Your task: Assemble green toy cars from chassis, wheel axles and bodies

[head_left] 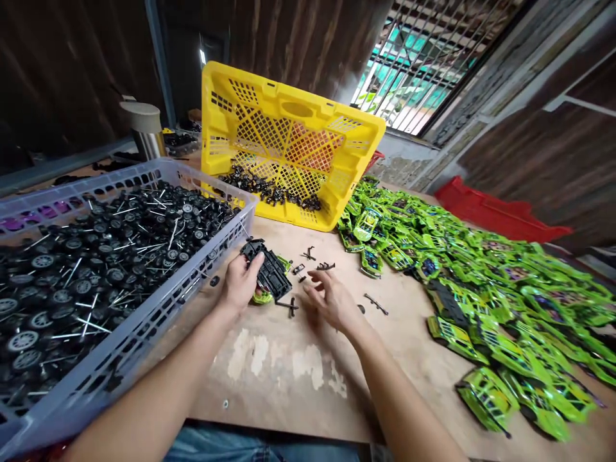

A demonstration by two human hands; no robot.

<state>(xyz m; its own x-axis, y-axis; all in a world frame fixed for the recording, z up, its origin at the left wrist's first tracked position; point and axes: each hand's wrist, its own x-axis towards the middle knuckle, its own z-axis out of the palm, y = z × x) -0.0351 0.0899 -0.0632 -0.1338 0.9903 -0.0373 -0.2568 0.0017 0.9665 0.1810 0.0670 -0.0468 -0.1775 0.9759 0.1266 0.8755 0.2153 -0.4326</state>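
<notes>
My left hand (240,280) grips a green toy car turned underside up, its black chassis (267,269) facing me. My right hand (330,298) hovers just to the right of it, fingers spread and holding nothing. Between and beyond the hands lie small black parts (317,260) and a wheel axle (289,307) on the wooden table (289,372). Another loose black part (376,303) lies to the right of my right hand.
A grey basket (144,321) full of black wheels on metal axles stands at the left. A yellow crate (289,138) tilted on its side holds black parts at the back. A large heap of green toy car bodies (481,289) covers the right. A red tray (495,212) sits behind it.
</notes>
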